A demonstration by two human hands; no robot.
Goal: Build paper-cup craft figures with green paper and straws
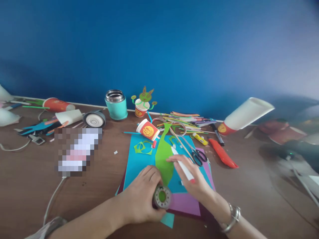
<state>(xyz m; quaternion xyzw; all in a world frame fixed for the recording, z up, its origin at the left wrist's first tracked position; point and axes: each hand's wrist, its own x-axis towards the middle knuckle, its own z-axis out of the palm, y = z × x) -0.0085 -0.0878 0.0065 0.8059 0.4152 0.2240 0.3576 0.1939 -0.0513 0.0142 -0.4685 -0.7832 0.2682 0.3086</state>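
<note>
My left hand (143,187) is closed around a roll of tape (162,197), whose pale inner ring has dark marks and shows green through its middle. The tape is over the lower end of a cut piece of green paper (163,154). In my right hand (193,179) is a white marker (183,165) with a red end, slanting up to the left above the green paper. Under both hands lie blue paper (139,166) and purple paper (184,203). Green paper offcuts (143,148) and a tipped paper cup (148,129) are just beyond. Scissors (198,156) rest right of my right hand.
Behind the papers stand a turquoise thermos (116,107), a cup with a green paper figure (142,108) and a pile of coloured strips (186,118). A red cutter-like tool (222,153), glue stick (200,139) and stacked cups (246,114) are right. A blurred-out phone-like object (79,151) lies left.
</note>
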